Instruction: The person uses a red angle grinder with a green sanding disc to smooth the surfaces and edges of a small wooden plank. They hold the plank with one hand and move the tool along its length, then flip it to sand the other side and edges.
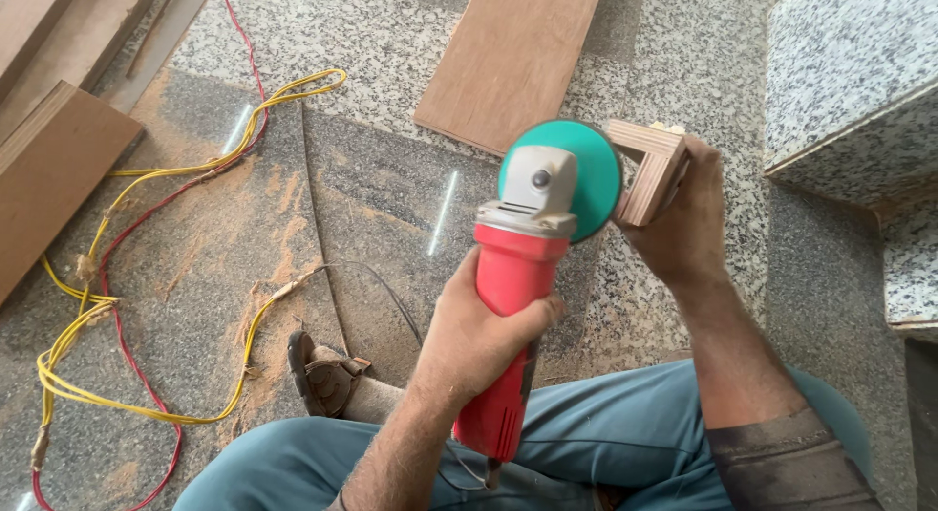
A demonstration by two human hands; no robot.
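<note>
My left hand (484, 330) grips the red body of an angle grinder (513, 267), which has a grey head and a round green disc (586, 169). An L-shaped piece of plywood (653, 169) sits in my right hand (684, 223), its edge touching the right side of the green disc. Both forearms reach out over my legs in blue trousers (606, 433).
Yellow and red wires (117, 276) loop over the speckled stone floor at left, amid sawdust. A plywood board (513, 57) lies ahead; more boards (49, 169) lie at far left. A stone step (850, 71) rises at right. My sandalled foot (327, 379) rests below.
</note>
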